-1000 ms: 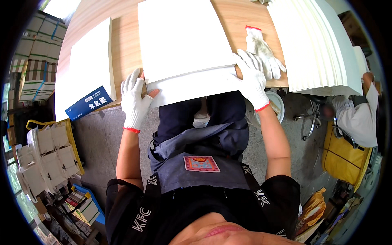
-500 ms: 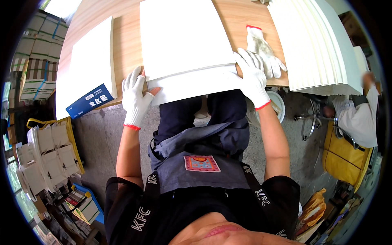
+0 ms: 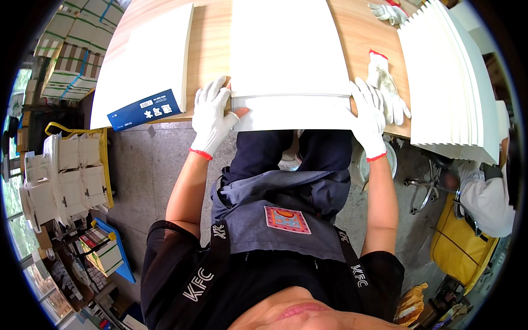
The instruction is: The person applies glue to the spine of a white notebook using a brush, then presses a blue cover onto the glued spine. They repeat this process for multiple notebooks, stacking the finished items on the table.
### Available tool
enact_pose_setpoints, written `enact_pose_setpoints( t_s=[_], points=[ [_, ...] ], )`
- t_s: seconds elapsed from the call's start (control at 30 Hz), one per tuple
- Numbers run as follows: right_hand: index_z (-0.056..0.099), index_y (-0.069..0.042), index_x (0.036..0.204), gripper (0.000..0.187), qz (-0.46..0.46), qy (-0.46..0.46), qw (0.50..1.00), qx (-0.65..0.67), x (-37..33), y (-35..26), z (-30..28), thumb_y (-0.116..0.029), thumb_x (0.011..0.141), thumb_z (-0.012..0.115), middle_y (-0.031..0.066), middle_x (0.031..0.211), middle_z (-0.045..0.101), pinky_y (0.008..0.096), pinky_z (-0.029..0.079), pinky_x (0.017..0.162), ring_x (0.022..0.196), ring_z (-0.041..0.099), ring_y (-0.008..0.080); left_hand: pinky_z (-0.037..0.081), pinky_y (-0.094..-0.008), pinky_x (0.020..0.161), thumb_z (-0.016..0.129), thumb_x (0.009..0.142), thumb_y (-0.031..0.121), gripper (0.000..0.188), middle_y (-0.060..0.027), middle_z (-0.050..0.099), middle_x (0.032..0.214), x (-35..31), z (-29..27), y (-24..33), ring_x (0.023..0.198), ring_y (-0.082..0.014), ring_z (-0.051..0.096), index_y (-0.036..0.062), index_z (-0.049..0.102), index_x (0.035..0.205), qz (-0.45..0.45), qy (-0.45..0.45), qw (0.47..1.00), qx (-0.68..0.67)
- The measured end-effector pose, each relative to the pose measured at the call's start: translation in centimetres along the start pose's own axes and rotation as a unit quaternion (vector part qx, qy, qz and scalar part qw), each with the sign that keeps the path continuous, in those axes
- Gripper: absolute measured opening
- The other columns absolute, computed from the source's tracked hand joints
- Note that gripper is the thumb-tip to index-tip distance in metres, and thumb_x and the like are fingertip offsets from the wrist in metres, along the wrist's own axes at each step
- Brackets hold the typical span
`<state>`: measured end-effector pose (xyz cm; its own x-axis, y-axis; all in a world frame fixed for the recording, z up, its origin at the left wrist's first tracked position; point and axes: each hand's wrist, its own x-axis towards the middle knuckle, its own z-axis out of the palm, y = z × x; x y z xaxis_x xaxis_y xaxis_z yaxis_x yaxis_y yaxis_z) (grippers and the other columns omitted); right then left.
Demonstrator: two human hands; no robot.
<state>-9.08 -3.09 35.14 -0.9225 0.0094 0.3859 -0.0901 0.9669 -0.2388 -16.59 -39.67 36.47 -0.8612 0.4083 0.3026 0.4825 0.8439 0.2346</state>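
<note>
A stack of white paper (image 3: 289, 47) lies in front of me, its lower layer (image 3: 291, 114) jutting out past the table's near edge. My left hand (image 3: 212, 116), in a white glove with a red cuff, grips the left side. Its bare thumb tip rests on the jutting layer while the fingers lie along the side edge. At the opposite side my right hand (image 3: 368, 120), gloved alike, has its thumb over the near right corner and its fingers along the edge. Undersides of the paper are hidden. A loose, soiled white glove (image 3: 386, 91) lies just right of my right hand.
Left on the wooden table (image 3: 212, 41) is a white paper block (image 3: 151, 55) with a blue strip (image 3: 146, 110). Tall white sheaves (image 3: 440, 82) stand at right. Below are a white bucket (image 3: 389, 159), a loaded trolley (image 3: 71, 170) and a seated person (image 3: 484, 192).
My view has turned and shifted, so the table and its things sit further right and the paper's front edge looks level. Both hands remain at the same sides of the stack.
</note>
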Motion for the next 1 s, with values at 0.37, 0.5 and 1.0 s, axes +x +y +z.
enact_pose_setpoints(
  t_s=[0.37,0.5,1.0],
  points=[
    [0.055,-0.011,0.135,0.058,0.008,-0.001,1.0,0.009,-0.3,0.2,0.1,-0.039,0.085,0.069,0.0123,0.143,0.051,0.0471,0.026,0.114,0.133,0.043,0.0337,0.036,-0.0449,0.109,0.08,0.076,0.033,0.051,-0.0163,0.052,0.141,0.3,-0.4,0.4,0.129,-0.0358,0.047,-0.0025,0.064,0.109,0.018,0.007,1.0,0.002],
    [0.054,-0.011,0.136,0.06,-0.006,0.003,1.0,0.005,-0.3,0.2,0.0,-0.039,0.085,0.068,0.0119,0.144,0.049,0.0471,0.026,0.115,0.135,0.041,0.0326,0.036,-0.045,0.108,0.08,0.075,0.032,0.053,-0.0178,0.053,0.14,0.4,-0.5,0.2,0.13,-0.035,0.047,-0.0031,0.063,0.109,0.032,0.003,0.999,0.019],
    [0.053,-0.009,0.137,0.063,-0.018,0.02,1.0,-0.003,-0.7,0.5,0.4,-0.037,0.083,0.069,0.0132,0.143,0.05,0.0475,0.025,0.116,0.135,0.042,0.0328,0.04,-0.0429,0.106,0.087,0.063,0.03,0.065,-0.0131,0.055,0.135,0.9,-1.4,1.9,0.129,-0.0308,0.048,0.0054,0.062,0.119,0.023,0.071,0.996,0.041]
  ],
)
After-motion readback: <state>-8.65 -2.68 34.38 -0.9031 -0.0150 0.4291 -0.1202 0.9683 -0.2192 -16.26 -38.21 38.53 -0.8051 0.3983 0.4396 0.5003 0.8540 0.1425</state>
